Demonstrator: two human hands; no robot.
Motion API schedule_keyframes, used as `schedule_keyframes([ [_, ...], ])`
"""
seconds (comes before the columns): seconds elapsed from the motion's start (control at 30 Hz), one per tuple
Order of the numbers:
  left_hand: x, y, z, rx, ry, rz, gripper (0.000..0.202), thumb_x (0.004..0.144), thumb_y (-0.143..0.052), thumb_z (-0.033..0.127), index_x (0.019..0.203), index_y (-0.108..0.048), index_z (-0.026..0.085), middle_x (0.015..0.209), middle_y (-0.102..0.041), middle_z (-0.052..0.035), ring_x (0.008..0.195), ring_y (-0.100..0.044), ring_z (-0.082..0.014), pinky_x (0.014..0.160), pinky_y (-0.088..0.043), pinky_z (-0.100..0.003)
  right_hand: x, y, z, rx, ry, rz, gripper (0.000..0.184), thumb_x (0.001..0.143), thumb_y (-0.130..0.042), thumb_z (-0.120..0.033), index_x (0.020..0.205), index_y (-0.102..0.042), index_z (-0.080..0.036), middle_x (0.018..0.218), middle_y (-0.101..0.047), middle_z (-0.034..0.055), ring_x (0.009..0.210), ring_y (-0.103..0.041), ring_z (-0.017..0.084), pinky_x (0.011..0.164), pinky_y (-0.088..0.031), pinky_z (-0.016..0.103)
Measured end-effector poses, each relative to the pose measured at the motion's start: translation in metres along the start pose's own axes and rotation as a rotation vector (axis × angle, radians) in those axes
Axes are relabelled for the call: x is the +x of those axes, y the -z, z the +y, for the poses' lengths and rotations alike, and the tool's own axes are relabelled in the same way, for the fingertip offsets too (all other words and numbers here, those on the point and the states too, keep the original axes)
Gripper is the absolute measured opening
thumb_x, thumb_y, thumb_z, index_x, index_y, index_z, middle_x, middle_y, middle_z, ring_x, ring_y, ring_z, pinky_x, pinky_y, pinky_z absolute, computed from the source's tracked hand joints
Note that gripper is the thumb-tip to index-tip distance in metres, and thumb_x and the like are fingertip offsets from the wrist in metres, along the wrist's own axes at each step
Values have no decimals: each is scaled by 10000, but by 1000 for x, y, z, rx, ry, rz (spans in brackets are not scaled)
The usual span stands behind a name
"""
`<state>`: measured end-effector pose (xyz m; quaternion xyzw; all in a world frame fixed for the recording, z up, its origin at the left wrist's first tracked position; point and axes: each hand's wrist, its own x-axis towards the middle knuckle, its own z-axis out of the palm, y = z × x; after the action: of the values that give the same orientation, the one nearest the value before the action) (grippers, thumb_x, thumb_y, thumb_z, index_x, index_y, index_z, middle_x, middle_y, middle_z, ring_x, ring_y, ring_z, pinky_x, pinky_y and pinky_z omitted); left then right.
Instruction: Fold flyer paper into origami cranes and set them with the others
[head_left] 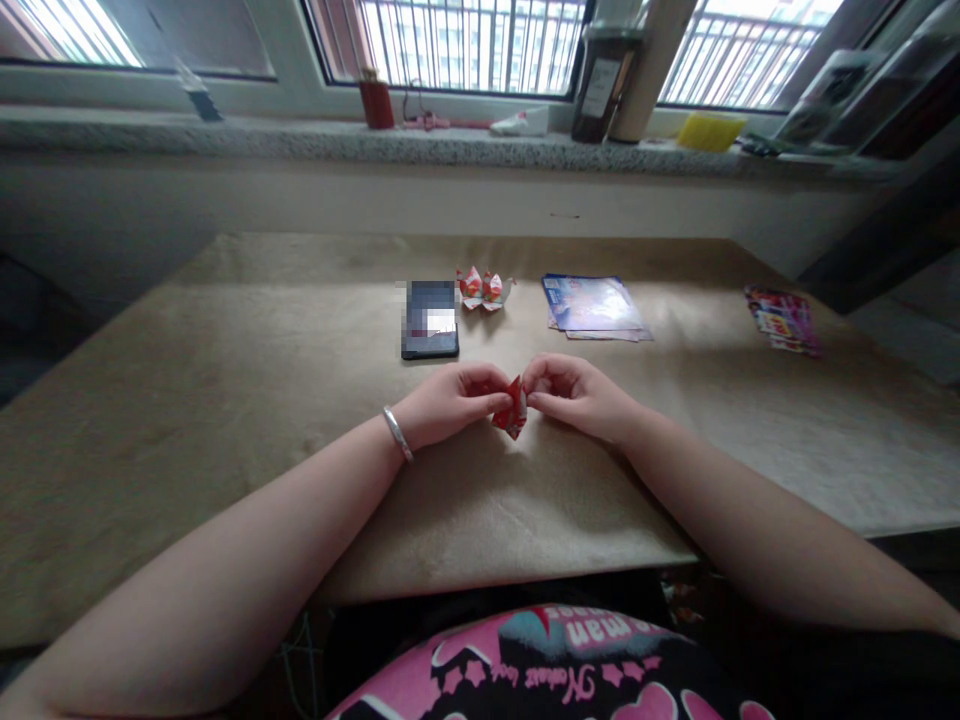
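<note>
Between my hands, just above the table, is a small folded red patterned paper piece (513, 412) with pointed tips. My left hand (454, 402) pinches its left side between thumb and fingers. My right hand (574, 395) pinches at its right edge, fingers curled in. Beyond my hands stand finished-looking folded paper figures (482, 290) in red and white, with pointed petals. Left of those figures lies a dark phone-like device (430, 320), its screen blurred out.
Sheets of printed paper (592, 303) lie at the back of the table (225, 400). Colourful cards (782, 318) are near the right side. On the stone windowsill (292, 138) stand a red container (376, 100), a dark lidded jar (598, 85) and a yellow block (711, 131).
</note>
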<state>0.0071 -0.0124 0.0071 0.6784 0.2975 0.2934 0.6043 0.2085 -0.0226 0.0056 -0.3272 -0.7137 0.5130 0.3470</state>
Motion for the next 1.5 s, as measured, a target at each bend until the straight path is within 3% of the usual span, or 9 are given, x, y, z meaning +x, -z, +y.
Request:
schedule_keyframes([
  [0.33, -1, -2, 1, -7, 22, -25, 236, 760, -678, 343, 793, -607, 120, 758, -679, -29, 710, -632, -124, 694, -489, -251, 0, -3, -2, 10, -25, 1, 285, 765, -660, -422, 829, -557, -164, 595, -460, -48, 513, -373, 70, 473, -285, 211],
  [0.57, -2, -5, 1, 105, 3, 6, 189, 787, -633, 289, 830, -613, 106, 779, -668, -38, 693, -605, -103, 663, -463, -219, 0, -3, -3, -53, -23, 29, 213, 780, -629, -363, 786, -566, -160, 548, -403, -63, 499, -326, 74, 465, -246, 219],
  [0.73, 0, -6, -1, 80, -21, 29, 179, 789, -626, 286, 833, -583, 118, 765, -653, -28, 680, -605, -103, 645, -465, -220, 1, -5, -1, -89, 48, 98, 135, 784, -608, -292, 769, -529, -184, 608, -458, -42, 565, -398, 92, 518, -321, 225],
  [1.03, 1, -6, -5, 56, -26, 40, 112, 797, -580, 225, 800, -520, 131, 734, -625, -15, 644, -584, -91, 624, -466, -220, 3, -5, 2, -35, 58, 128, 196, 795, -619, -335, 876, -510, -194, 671, -504, -35, 576, -461, 90, 555, -395, 229],
  [1.2, 1, -7, -7, 39, -18, 70, 167, 787, -597, 248, 851, -479, 150, 741, -607, -6, 620, -587, -96, 579, -455, -213, 2, -2, -1, -183, 83, 115, 154, 804, -594, -269, 918, -578, -167, 661, -535, -24, 563, -466, 89, 560, -397, 234],
  [1.37, 0, -8, -5, 3, -67, 96, 325, 766, -561, 189, 1067, -436, 188, 903, -574, -1, 636, -566, -77, 577, -449, -205, 1, -1, 0, -269, 124, 143, 93, 811, -578, -252, 853, -602, -173, 728, -601, 3, 588, -497, 93, 587, -424, 241],
  [1.5, -2, -8, -2, 144, -53, 108, 235, 771, -462, 144, 1000, -502, 180, 763, -546, 25, 605, -510, -84, 571, -411, -202, 2, 0, -2, -342, 159, 169, 67, 812, -571, -236, 818, -600, -175, 694, -593, -4, 572, -494, 90, 564, -420, 232],
])
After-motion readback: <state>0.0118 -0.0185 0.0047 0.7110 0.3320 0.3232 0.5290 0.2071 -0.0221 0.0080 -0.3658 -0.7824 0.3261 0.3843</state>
